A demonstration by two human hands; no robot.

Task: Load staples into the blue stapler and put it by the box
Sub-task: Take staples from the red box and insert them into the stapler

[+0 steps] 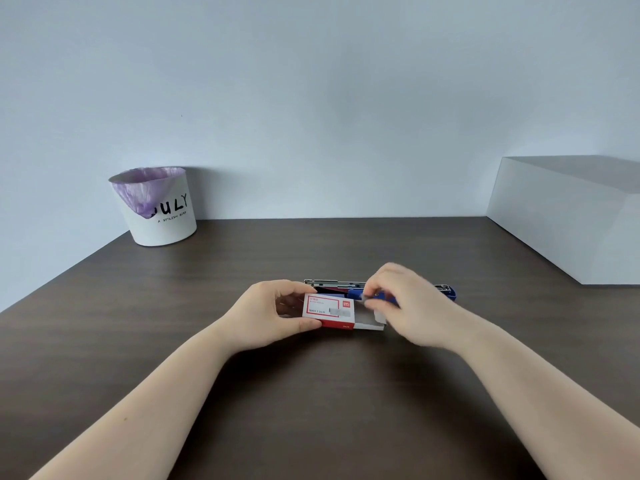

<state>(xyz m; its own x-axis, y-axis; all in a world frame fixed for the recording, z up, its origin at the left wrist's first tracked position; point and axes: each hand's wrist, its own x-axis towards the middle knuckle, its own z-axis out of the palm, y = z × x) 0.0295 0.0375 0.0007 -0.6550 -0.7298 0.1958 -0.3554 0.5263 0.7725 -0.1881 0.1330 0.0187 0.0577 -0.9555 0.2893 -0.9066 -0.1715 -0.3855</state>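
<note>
A small red and white staple box lies on the dark wooden table, its inner tray slid out to the right. My left hand grips the box by its left end. My right hand hovers over the open tray with fingertips pinched on a small silvery strip of staples. Just behind the box lies the blue stapler, opened flat with its metal staple channel showing. My right hand hides the stapler's middle.
A white bin with a purple liner stands at the table's far left by the wall. A large white box sits at the far right. Bare dark tabletop stretches between my forearms.
</note>
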